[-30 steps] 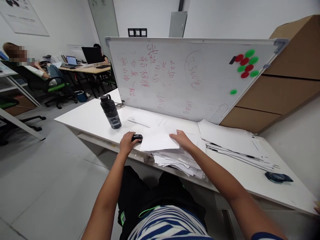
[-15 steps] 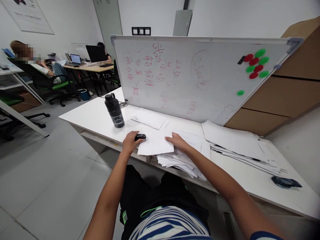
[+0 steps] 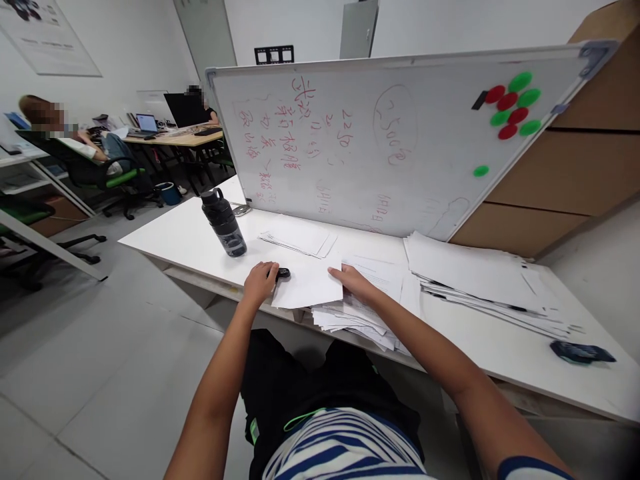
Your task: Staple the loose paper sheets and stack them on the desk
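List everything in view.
Desk: 1, white, foreground
Held paper: count unclear, white, desk's edge
Stapler-like tool: 1, black, paper's edge
Paper piles: 3, white, desk
Bottle: 1, black, desk's left
Unclear item: 1, dark, desk's right
Whiteboard: 1, white, desk's back
Round magnets: 9, red and green, whiteboard
Cardboard boxes: several, brown, behind whiteboard
Monitor, laptop: 1 each, dark, far table
Bin: 1, blue, floor
Chairs: several, black and green, left
Other people: 2, background
Left hand: 1, gripping tool
Right hand: 1, gripping paper

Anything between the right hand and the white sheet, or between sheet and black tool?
Nothing visible: the right hand grips the white sheet by its right edge, and the black tool in the left hand sits at the sheet's left edge.
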Demonstrator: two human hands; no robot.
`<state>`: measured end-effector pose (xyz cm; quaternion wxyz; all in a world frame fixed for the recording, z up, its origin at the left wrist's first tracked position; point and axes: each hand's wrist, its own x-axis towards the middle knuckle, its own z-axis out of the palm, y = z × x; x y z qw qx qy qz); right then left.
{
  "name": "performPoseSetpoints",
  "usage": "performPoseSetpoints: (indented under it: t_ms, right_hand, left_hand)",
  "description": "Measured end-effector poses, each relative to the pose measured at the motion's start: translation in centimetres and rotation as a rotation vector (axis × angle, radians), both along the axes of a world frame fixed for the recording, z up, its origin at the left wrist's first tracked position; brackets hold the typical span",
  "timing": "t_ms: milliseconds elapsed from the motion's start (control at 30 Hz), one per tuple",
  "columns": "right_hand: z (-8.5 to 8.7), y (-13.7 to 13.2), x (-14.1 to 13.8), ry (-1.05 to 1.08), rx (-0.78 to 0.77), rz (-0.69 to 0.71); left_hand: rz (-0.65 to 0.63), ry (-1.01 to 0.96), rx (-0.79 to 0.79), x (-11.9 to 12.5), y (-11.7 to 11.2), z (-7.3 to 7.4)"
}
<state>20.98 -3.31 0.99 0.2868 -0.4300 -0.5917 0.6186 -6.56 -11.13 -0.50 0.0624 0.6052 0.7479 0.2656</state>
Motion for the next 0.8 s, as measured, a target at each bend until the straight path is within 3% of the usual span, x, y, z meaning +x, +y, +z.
performPoseSetpoints:
  t_ms: [200, 800]
  right_hand:
    - [0.4, -0.1, 0.2, 0.039, -0.140, 0.013]
    - [1.8, -0.5, 0.5, -0.049, -0.094, 0.054]
  left_hand:
    - [0.262, 0.011, -0.042, 1.7, 0.9, 0.3]
    - [0.420, 0.015, 0.010, 3.7, 1.7, -0.7]
